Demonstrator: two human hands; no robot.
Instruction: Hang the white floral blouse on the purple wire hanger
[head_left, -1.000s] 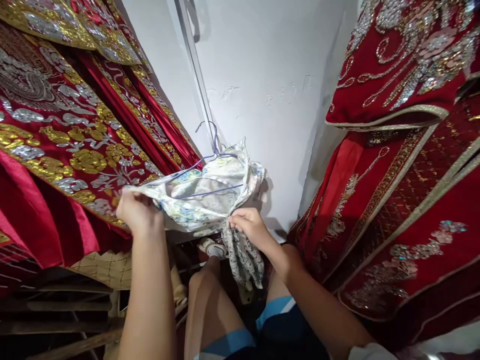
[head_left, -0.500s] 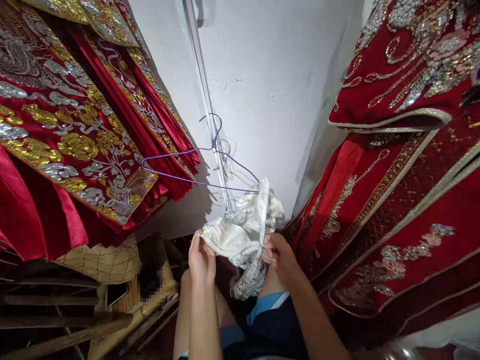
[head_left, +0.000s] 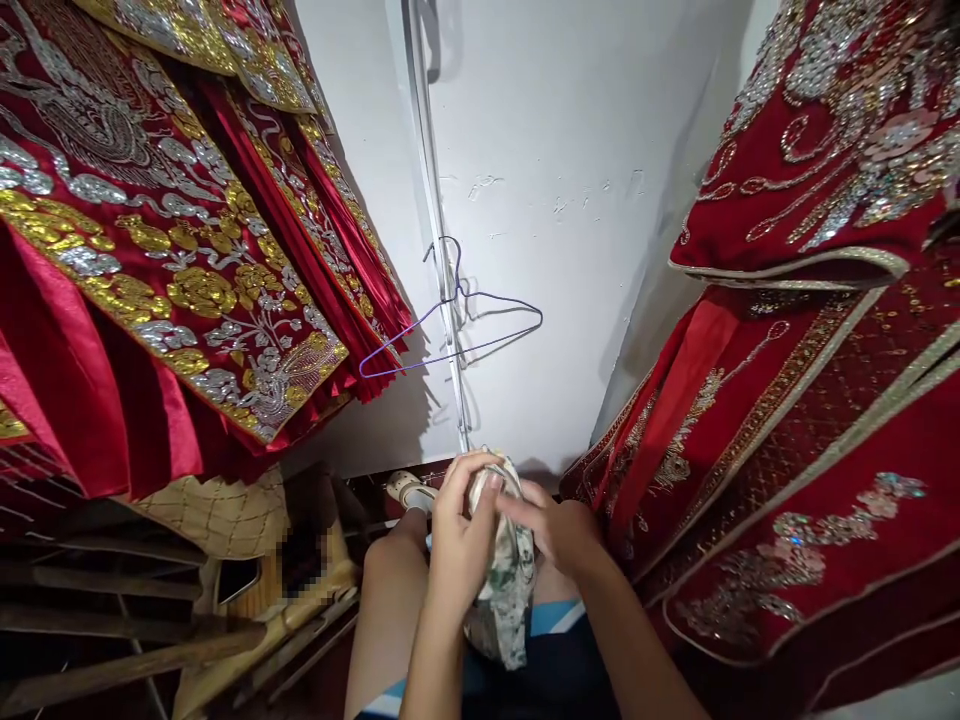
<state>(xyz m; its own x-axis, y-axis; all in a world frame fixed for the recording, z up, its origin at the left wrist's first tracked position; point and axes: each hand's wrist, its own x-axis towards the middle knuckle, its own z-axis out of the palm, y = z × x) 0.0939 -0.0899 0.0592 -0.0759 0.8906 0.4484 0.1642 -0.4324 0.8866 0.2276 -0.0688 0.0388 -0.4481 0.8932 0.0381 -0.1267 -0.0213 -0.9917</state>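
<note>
A white garment with a grey-green pattern (head_left: pixel 501 610) is bunched in front of my knees, its lower part hanging over my lap. My left hand (head_left: pixel 461 525) is closed around the top of the bundle, thumb pressed on the cloth. From the other side, my right hand (head_left: pixel 562 530) holds the upper edge, its fingers almost meeting my left thumb. Folds and fingers hide how the cloth is gathered. Beyond the hands, a purple wire hanger (head_left: pixel 491 352) hangs by its hook at the metal wall strip (head_left: pixel 431 160) with nothing on it.
Red garments with gold and silver embroidery (head_left: pixel 202 290) hang at the left, and more beaded red garments (head_left: pixel 750 420) hang at the right. A wooden chair (head_left: pixel 300 610) stands at lower left. A light clog (head_left: pixel 409 490) is on my foot, near the white wall (head_left: pixel 555 110).
The white garment has come away from the hanger's right end and is drawn together nearer my lap. My hands have moved closer together. The hanger now hangs nearer the wall strip.
</note>
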